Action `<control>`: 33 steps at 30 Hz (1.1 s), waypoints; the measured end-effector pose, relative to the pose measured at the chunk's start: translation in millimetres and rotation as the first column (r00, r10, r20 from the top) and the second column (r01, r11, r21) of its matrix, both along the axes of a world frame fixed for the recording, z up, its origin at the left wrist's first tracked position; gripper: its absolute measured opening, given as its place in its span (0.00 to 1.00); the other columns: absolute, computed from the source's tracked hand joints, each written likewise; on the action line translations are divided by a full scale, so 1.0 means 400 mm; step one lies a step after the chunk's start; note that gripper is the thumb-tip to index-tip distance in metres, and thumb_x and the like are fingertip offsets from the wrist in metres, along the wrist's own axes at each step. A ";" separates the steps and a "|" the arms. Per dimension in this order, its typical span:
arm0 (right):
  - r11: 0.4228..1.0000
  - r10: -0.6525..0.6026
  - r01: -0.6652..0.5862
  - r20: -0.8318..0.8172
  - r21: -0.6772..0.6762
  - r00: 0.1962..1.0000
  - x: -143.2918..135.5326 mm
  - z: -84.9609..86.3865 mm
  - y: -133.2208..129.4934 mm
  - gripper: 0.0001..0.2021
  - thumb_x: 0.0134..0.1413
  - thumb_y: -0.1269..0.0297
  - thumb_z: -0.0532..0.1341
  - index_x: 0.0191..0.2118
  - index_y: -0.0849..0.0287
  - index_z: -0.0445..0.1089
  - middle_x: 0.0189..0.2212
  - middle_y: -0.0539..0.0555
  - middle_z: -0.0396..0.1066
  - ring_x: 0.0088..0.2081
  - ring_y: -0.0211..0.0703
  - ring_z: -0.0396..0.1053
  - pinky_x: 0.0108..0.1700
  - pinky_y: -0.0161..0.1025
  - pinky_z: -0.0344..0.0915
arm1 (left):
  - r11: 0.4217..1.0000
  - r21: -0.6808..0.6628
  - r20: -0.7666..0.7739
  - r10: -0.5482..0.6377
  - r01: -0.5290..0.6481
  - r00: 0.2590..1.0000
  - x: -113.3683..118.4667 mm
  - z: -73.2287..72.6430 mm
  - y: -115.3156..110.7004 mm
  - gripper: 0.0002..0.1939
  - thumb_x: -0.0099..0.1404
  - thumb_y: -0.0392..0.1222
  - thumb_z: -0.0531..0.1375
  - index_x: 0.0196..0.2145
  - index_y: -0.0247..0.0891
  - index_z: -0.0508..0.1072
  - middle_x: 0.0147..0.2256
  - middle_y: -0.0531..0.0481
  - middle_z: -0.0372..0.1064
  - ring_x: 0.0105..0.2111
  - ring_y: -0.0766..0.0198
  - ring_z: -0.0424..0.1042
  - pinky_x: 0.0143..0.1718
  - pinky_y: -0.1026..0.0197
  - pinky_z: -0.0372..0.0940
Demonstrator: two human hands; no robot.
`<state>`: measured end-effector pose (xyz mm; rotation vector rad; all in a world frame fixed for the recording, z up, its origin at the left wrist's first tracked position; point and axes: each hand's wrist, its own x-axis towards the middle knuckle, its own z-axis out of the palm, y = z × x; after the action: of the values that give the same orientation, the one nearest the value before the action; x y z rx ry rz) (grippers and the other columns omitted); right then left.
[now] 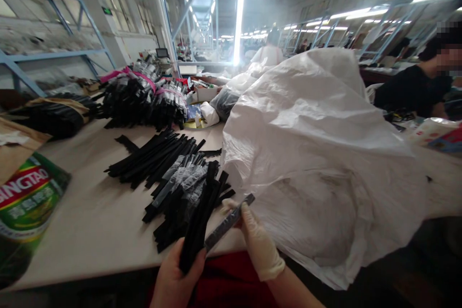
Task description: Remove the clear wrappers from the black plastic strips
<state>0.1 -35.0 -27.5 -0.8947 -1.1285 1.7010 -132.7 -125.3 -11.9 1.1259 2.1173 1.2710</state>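
Close to the table's front edge, my bare left hand (pixel 178 269) is closed around a bundle of black strips (pixel 199 216) that slants up and away from me. My right hand (pixel 254 236), in a pale thin glove, pinches the far part of one strip in clear plastic wrap (pixel 229 221). That strip's lower end meets the bundle at my left thumb. Behind the held bundle lie plastic-wrapped strips (pixel 184 180). A heap of unwrapped black strips (pixel 155 156) rests farther left. What the strips are exactly, I cannot make out.
A large white plastic sheet (pixel 310 144) bulges over the right side of the table (pixel 90 221). Tied bundles of strips (pixel 144 94) stand at the back left. A green Tingtao-style printed bag (pixel 32 211) is at the left edge. A person in black (pixel 415 86) sits far right.
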 end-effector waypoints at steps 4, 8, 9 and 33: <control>0.964 0.191 -0.209 -0.116 -0.164 0.975 -0.036 0.012 -0.040 0.24 0.47 0.44 0.58 0.40 0.59 0.74 0.33 0.56 0.75 0.39 0.50 0.71 0.48 0.50 0.64 | 1.000 0.029 0.038 0.010 -0.011 0.999 0.003 0.027 0.015 0.11 0.51 0.48 0.59 0.28 0.38 0.72 0.23 0.54 0.71 0.24 0.60 0.70 0.26 0.64 0.65; 0.973 0.121 -0.168 -0.265 -0.160 0.956 -0.027 0.020 -0.014 0.28 0.44 0.38 0.56 0.42 0.56 0.72 0.37 0.55 0.74 0.42 0.47 0.70 0.51 0.49 0.61 | 0.997 -0.050 -0.056 -0.063 0.060 0.996 -0.017 0.030 0.006 0.09 0.50 0.47 0.59 0.24 0.39 0.71 0.18 0.56 0.68 0.20 0.62 0.67 0.21 0.65 0.64; 0.972 0.104 -0.161 -0.299 -0.170 0.948 -0.028 0.017 -0.009 0.29 0.45 0.37 0.54 0.43 0.55 0.71 0.38 0.55 0.73 0.42 0.46 0.70 0.50 0.48 0.61 | 0.997 -0.055 -0.072 -0.061 0.057 0.996 -0.016 0.025 0.004 0.09 0.50 0.47 0.59 0.24 0.39 0.71 0.18 0.55 0.68 0.20 0.62 0.68 0.21 0.65 0.64; 0.917 -0.361 0.088 0.719 0.388 0.594 0.209 -0.062 0.291 0.12 0.39 0.55 0.65 0.23 0.60 0.70 0.22 0.54 0.69 0.26 0.43 0.63 0.31 0.39 0.51 | 0.948 -0.308 -0.549 -0.110 -0.078 0.829 -0.250 0.134 0.284 0.15 0.58 0.50 0.49 0.32 0.37 0.66 0.30 0.43 0.71 0.33 0.50 0.73 0.30 0.59 0.63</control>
<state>83.9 81.5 -52.3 -1.5686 -1.7006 0.8297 -232.7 -11.7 41.6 1.4912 2.5972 0.5756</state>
